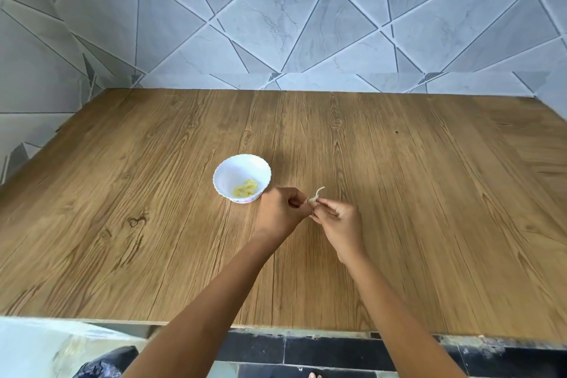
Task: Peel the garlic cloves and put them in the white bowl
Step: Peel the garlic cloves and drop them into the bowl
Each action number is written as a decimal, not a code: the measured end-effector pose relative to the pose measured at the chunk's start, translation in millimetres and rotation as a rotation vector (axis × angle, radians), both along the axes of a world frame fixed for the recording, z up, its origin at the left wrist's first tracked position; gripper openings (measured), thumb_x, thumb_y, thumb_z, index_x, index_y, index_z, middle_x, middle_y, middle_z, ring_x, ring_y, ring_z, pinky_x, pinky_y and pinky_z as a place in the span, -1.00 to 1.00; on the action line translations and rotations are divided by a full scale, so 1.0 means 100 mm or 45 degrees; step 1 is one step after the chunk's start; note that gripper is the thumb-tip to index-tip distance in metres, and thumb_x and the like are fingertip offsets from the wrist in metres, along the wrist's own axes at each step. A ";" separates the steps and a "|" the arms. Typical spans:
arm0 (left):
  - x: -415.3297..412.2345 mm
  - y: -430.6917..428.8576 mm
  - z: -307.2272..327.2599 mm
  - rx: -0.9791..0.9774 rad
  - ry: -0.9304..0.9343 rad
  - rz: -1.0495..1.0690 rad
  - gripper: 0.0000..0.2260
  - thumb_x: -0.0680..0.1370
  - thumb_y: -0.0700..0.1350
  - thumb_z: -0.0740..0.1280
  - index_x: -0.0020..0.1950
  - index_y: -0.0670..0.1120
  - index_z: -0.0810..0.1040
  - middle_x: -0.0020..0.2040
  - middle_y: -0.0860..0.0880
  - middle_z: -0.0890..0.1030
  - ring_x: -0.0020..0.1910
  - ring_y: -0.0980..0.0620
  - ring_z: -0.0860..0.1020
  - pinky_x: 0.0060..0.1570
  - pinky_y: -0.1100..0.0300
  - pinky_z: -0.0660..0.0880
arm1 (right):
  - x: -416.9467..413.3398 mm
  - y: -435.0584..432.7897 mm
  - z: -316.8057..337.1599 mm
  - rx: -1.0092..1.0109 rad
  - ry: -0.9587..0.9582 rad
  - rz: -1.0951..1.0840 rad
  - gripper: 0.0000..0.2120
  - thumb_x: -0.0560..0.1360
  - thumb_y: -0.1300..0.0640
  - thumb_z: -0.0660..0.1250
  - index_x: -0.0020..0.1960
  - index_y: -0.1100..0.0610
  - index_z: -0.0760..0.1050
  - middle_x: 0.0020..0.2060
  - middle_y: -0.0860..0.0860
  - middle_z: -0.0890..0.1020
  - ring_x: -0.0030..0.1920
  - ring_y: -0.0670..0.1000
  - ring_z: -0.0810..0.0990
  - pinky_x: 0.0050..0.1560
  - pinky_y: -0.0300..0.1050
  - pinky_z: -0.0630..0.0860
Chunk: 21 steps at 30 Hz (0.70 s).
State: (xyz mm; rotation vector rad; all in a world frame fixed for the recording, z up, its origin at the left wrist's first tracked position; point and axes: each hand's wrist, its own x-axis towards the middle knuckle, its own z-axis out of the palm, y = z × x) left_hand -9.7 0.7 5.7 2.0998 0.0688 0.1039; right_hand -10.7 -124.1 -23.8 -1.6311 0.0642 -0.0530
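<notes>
Bare forearms reach out over the bench and meet just right of the white bowl, on its near side. The left hand is curled, thumb and fingertips pinching a garlic clove. It sits so near the bowl's near-right edge that I cannot tell whether it touches. The right hand faces it, fingertips pinched on the skin, a pale strip that curls up from the clove, away from the person. Neither hand is spread.

Inside the bowl lie some yellowish peeled cloves, so the task seems partly done. No unpeeled cloves show on the bench.

To do this step well, the left hand should probably hold firm while the right draws the strip along the clove's length instead of snatching, so that it comes off whole. Working beside the bowl, not over it, would let scraps fall on the bench and not among the peeled cloves. The clove is worth turning to check for clinging skin before the short move left into the bowl. Beyond the bowl, a grey tiled wall rises behind the bench.
</notes>
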 end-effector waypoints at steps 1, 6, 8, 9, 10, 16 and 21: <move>0.00 0.00 0.00 -0.092 0.045 0.040 -0.97 0.40 -0.28 0.43 -0.18 -0.20 0.65 -0.30 -0.10 0.66 -0.31 -0.02 0.62 -0.22 0.14 0.57 | 0.01 0.00 0.00 0.001 0.009 -0.017 -0.81 0.48 0.30 0.36 0.08 0.30 0.58 -0.16 0.08 0.68 -0.16 -0.11 0.68 -0.07 -0.20 0.60; -0.04 0.06 0.09 -0.656 0.287 0.200 -0.93 0.48 -0.37 0.33 -0.10 -0.25 0.57 -0.28 -0.10 0.61 -0.32 0.03 0.54 -0.32 0.29 0.51 | 0.10 -0.02 0.03 0.030 0.056 -0.115 -0.85 0.51 0.28 0.33 0.04 0.31 0.59 -0.16 0.11 0.68 -0.20 -0.05 0.67 -0.18 -0.24 0.60; -0.07 0.14 0.08 -0.517 0.251 0.227 -0.86 0.48 -0.35 0.32 -0.02 -0.19 0.58 -0.26 -0.13 0.60 -0.32 0.02 0.54 -0.24 0.20 0.49 | 0.20 -0.04 0.02 -0.314 -0.110 -0.115 -0.86 0.51 0.24 0.34 -0.02 0.28 0.63 -0.25 0.08 0.68 -0.28 -0.04 0.64 -0.22 -0.15 0.59; -0.11 0.19 0.09 -0.420 0.231 0.224 -0.82 0.48 -0.33 0.31 0.02 -0.14 0.59 -0.27 -0.13 0.60 -0.33 0.04 0.55 -0.21 0.17 0.50 | 0.24 -0.03 0.01 -0.515 -0.198 -0.071 -0.86 0.50 0.23 0.35 -0.02 0.26 0.65 -0.25 0.07 0.68 -0.29 -0.03 0.62 -0.23 -0.13 0.56; -0.14 0.23 0.10 -0.339 0.221 0.205 -0.78 0.48 -0.32 0.30 0.05 -0.08 0.59 -0.29 -0.13 0.60 -0.33 0.05 0.57 -0.17 0.15 0.51 | 0.28 -0.02 0.00 -0.686 -0.267 -0.005 -0.85 0.48 0.22 0.37 -0.01 0.24 0.65 -0.23 0.07 0.67 -0.29 -0.03 0.59 -0.23 -0.13 0.52; -0.41 0.42 0.10 -0.129 0.239 0.276 -0.89 0.42 -0.28 0.43 -0.17 -0.07 0.61 -0.23 -0.02 0.65 -0.17 0.02 0.62 -0.05 0.16 0.52 | 0.35 0.08 -0.14 -0.986 -0.472 0.192 -0.91 0.41 0.29 0.42 -0.10 0.30 0.64 -0.20 0.20 0.58 -0.36 0.14 0.57 -0.27 0.05 0.55; -0.58 0.49 0.14 -0.076 0.217 0.240 -0.89 0.48 -0.29 0.39 -0.16 -0.10 0.63 -0.27 -0.08 0.67 -0.28 0.02 0.66 -0.12 0.24 0.58 | 0.13 -0.01 -0.16 -1.107 -0.530 0.124 -0.56 0.49 -0.04 0.18 0.22 0.21 0.52 0.07 0.15 0.59 0.03 0.19 0.59 0.02 0.13 0.54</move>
